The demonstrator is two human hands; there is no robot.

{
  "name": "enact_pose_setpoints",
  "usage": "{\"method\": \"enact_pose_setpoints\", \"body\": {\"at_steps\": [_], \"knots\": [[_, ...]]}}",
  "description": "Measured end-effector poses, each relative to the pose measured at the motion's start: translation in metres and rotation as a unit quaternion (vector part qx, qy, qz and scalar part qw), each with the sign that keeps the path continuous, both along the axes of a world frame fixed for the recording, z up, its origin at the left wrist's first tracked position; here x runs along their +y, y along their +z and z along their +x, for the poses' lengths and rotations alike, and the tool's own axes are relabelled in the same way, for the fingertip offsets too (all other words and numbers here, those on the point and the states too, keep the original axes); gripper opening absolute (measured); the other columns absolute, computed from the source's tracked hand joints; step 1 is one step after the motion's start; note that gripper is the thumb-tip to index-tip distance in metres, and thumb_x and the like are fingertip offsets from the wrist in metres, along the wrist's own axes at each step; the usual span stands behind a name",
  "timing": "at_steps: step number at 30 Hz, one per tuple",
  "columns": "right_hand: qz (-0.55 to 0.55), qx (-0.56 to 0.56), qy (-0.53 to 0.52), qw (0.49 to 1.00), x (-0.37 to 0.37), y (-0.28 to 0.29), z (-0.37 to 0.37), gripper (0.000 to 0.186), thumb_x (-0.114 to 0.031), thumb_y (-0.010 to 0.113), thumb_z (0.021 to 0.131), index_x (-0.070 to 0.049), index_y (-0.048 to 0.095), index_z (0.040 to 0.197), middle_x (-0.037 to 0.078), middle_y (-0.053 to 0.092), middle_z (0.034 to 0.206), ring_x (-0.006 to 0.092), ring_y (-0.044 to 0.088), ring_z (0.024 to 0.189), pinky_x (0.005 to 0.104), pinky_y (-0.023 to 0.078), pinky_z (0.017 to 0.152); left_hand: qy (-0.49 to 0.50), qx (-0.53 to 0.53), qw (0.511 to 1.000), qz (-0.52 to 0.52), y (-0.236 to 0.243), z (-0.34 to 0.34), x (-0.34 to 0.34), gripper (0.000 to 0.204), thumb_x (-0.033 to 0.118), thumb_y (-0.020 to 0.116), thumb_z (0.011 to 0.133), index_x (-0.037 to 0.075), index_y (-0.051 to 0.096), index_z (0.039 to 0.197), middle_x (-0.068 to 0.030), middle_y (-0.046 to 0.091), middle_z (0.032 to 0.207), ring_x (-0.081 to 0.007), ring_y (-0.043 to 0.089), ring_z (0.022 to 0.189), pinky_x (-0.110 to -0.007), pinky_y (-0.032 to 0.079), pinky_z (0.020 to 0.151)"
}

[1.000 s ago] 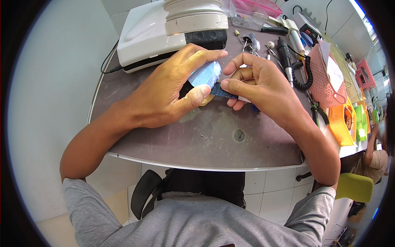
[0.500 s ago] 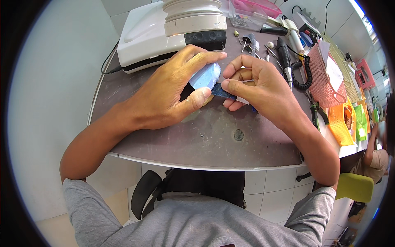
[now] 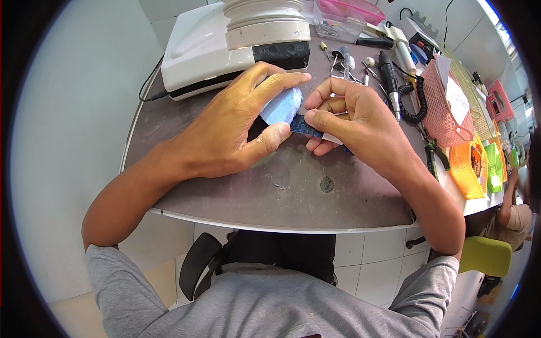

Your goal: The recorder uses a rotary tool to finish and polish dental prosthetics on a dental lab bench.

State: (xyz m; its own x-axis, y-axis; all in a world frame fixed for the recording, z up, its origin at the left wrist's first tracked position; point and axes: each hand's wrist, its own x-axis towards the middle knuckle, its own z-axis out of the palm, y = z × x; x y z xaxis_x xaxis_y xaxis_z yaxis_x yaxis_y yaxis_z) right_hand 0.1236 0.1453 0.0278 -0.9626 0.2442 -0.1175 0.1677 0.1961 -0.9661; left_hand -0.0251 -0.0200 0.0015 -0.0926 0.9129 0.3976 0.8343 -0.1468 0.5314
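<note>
My left hand [image 3: 225, 127] is closed around a light blue block [image 3: 282, 107] that looks like a plaster dental model, its thumb at the near side and fingers over the far side. A dark blue speckled strip [image 3: 305, 127], pale at one end, lies against the block's right edge. The thumb and fingers of my right hand [image 3: 355, 115] pinch this strip, other fingers curled. Both hands are above the brown tabletop [image 3: 270, 197], just in front of a white machine. My fingers hide much of the block's underside.
Behind the hands stands a white machine [image 3: 203, 50] with a ribbed hose. A black rotary handpiece [image 3: 390, 79] with a coiled cord lies at right, beside several small tools. Pink [image 3: 445, 107] and orange [image 3: 469, 169] baskets and pliers [image 3: 435, 156] line the right edge. Another person [image 3: 507, 219] is at far right.
The strip and the fingers of my right hand have shifted very slightly against the block. My left hand keeps its hold, nearly still.
</note>
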Motion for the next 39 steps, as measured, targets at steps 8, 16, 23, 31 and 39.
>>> {"method": "enact_pose_setpoints", "body": {"at_steps": [8,16,23,31,39], "knots": [[0.0,-0.007,0.005,1.0,0.001,-0.002,0.001,0.021,-0.012,0.062,0.094,0.007,0.057,0.103,0.012,0.067,0.085,0.0139,0.069,0.074,0.0241,0.058,0.065,-0.003,-0.002,1.0,-0.004,0.0,0.001,0.002,0.061,0.025,0.051,0.083,0.002,0.045,0.139,-0.0205,0.047,0.126,-0.0338,0.048,0.12,-0.043,0.037,0.105],[0.002,0.033,0.035,0.999,0.003,-0.002,0.004,0.017,-0.012,0.061,0.095,0.003,0.059,0.103,0.008,0.067,0.085,0.0111,0.067,0.074,0.0231,0.056,0.065,-0.002,0.037,0.999,-0.013,-0.006,-0.005,0.001,0.055,0.04,0.037,0.096,0.003,0.044,0.136,-0.0212,0.044,0.127,-0.037,0.047,0.119,-0.044,0.038,0.102],[0.002,0.053,0.046,0.998,-0.002,0.001,0.002,0.015,-0.012,0.06,0.095,0.001,0.059,0.103,0.005,0.066,0.085,0.0089,0.066,0.075,0.0225,0.055,0.064,0.009,0.081,0.996,-0.032,-0.004,-0.003,0.0,0.053,0.041,0.035,0.097,0.004,0.043,0.134,-0.0219,0.043,0.124,-0.0387,0.046,0.116,-0.046,0.039,0.1],[-0.014,0.065,0.056,0.996,-0.001,0.001,0.001,0.014,-0.01,0.06,0.094,0.0,0.059,0.103,0.004,0.065,0.088,0.0075,0.065,0.077,0.0214,0.054,0.065,0.0,0.077,0.997,-0.01,-0.005,-0.003,-0.001,0.047,0.033,0.04,0.096,0.003,0.044,0.132,-0.0209,0.043,0.118,-0.038,0.047,0.109,-0.046,0.04,0.095],[-0.01,0.113,0.07,0.991,-0.001,-0.002,-0.003,0.014,-0.008,0.06,0.092,0.002,0.06,0.102,0.005,0.067,0.091,0.0088,0.066,0.08,0.0225,0.054,0.07,-0.027,0.108,0.994,-0.009,-0.003,-0.01,0.001,0.042,0.026,0.046,0.095,0.006,0.045,0.132,-0.0193,0.044,0.112,-0.0368,0.048,0.102,-0.046,0.04,0.091]]}}
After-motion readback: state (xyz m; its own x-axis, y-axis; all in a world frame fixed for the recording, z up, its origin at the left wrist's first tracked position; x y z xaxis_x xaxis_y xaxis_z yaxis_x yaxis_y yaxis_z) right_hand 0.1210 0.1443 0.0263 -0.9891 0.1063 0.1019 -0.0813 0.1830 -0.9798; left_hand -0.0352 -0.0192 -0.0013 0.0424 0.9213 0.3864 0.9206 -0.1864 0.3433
